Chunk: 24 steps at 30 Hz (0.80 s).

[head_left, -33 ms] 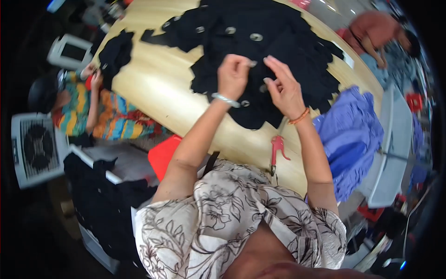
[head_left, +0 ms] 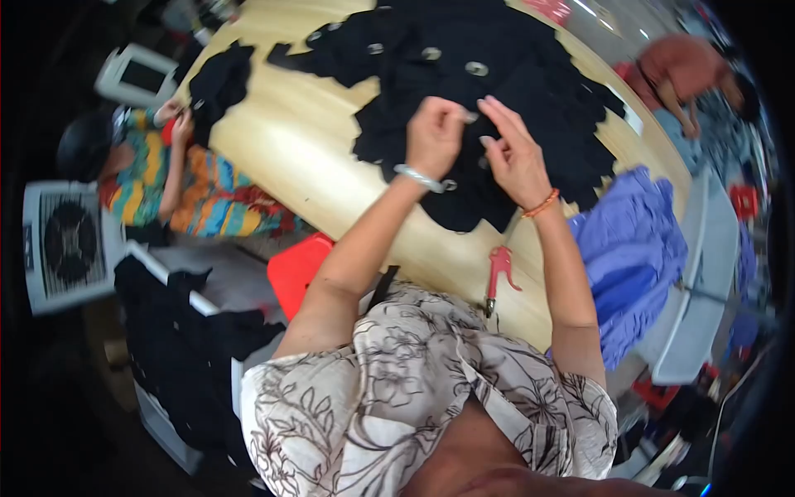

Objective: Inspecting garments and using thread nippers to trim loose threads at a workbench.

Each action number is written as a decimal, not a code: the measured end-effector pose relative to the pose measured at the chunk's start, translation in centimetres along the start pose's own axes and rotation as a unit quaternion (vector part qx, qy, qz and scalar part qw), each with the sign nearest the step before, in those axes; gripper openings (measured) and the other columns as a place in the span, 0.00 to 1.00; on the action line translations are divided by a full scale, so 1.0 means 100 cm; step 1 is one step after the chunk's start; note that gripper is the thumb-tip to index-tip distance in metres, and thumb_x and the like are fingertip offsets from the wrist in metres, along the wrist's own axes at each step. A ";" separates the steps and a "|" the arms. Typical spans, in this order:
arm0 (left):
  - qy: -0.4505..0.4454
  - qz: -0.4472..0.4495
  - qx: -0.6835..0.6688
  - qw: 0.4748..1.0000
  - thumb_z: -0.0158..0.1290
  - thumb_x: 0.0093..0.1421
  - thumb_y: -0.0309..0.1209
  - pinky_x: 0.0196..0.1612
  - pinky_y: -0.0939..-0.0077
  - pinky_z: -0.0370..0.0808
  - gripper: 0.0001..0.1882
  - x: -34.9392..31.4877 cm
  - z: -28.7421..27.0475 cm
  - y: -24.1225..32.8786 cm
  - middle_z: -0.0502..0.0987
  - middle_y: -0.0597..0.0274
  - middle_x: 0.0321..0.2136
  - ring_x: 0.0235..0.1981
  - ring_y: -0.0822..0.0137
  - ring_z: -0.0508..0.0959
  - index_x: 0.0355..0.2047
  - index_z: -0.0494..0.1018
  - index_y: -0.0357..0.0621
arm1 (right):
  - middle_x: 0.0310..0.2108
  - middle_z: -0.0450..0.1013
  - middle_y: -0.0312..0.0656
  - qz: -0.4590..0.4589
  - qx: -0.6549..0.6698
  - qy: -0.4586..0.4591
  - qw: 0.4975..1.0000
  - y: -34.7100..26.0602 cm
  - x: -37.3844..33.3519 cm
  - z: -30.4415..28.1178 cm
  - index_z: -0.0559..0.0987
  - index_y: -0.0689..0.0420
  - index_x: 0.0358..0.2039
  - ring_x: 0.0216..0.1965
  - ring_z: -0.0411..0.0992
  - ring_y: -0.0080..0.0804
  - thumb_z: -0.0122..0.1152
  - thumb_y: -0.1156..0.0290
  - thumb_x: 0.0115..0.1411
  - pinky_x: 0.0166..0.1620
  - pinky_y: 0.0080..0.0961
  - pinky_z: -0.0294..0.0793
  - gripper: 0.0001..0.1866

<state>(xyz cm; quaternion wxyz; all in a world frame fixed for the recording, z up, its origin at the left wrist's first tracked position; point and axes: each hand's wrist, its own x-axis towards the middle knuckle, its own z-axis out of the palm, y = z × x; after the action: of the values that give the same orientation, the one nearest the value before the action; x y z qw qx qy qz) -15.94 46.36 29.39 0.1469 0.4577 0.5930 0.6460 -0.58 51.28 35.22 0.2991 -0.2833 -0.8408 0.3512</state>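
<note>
Hands (head_left: 435,141) (head_left: 519,170) still apart, black cloth (head_left: 534,79), view shifted

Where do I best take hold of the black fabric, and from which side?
Probably pinch the black fabric by its near edge, coming from the wearer's side: that edge juts toward the body over the pale table, and lies nearer the wearer than the left hand and right hand.

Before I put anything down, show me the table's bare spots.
Bare table lies between the small black cloth and large black cloth, and around the red tool. Crowded: the middle, under left hand and right hand; right edge, by purple cloth.
</note>
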 end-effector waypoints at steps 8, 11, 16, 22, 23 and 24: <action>0.034 -0.090 -0.226 0.969 0.52 0.61 0.22 0.34 0.81 0.74 0.03 -0.006 -0.003 -0.019 0.75 0.63 0.26 0.28 0.76 0.75 0.30 0.69 0.38 | 0.30 0.72 0.46 0.056 0.046 -0.075 0.995 0.030 0.030 0.036 0.79 0.57 0.41 0.29 0.74 0.41 0.56 0.74 0.57 0.34 0.31 0.72 0.11; 0.003 -0.112 -0.262 0.959 0.50 0.61 0.20 0.37 0.83 0.73 0.02 -0.003 -0.005 -0.021 0.76 0.62 0.28 0.31 0.76 0.75 0.32 0.68 0.37 | 0.30 0.73 0.47 0.073 0.052 -0.065 0.994 0.037 0.034 0.039 0.80 0.58 0.40 0.28 0.74 0.42 0.56 0.75 0.56 0.33 0.32 0.72 0.11; -0.068 -0.147 -0.256 0.953 0.51 0.62 0.20 0.35 0.87 0.70 0.02 0.002 -0.006 -0.019 0.75 0.63 0.28 0.30 0.78 0.73 0.32 0.69 0.37 | 0.25 0.76 0.39 0.184 0.108 -0.100 0.972 0.035 0.037 0.025 0.78 0.67 0.43 0.20 0.72 0.19 0.54 0.75 0.61 0.24 0.17 0.72 0.13; -0.152 -0.140 -0.201 0.957 0.50 0.61 0.20 0.32 0.88 0.68 0.02 -0.008 -0.009 -0.019 0.74 0.66 0.26 0.26 0.81 0.70 0.31 0.69 0.37 | 0.27 0.77 0.41 0.277 0.236 -0.075 0.928 0.052 0.042 0.012 0.79 0.67 0.44 0.22 0.75 0.21 0.54 0.73 0.62 0.23 0.14 0.74 0.13; -0.157 -0.162 -0.195 0.955 0.50 0.61 0.20 0.31 0.88 0.67 0.02 -0.011 -0.009 -0.019 0.74 0.67 0.25 0.26 0.81 0.70 0.31 0.69 0.38 | 0.28 0.78 0.41 0.278 0.270 -0.060 0.920 0.055 0.043 0.007 0.78 0.66 0.45 0.24 0.76 0.22 0.54 0.72 0.64 0.25 0.14 0.75 0.13; -0.145 -0.179 -0.193 0.954 0.50 0.61 0.20 0.31 0.88 0.67 0.02 -0.015 -0.010 -0.020 0.74 0.67 0.25 0.26 0.81 0.70 0.31 0.69 0.38 | 0.29 0.78 0.41 0.276 0.288 -0.066 0.915 0.055 0.043 0.005 0.78 0.66 0.45 0.24 0.77 0.22 0.54 0.71 0.64 0.26 0.14 0.75 0.14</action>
<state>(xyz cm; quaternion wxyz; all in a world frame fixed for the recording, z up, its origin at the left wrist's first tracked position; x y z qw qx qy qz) -16.61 45.19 27.07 0.4295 0.3958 0.5018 0.6380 -2.28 57.32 32.08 0.2027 -0.3823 -0.6094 0.6644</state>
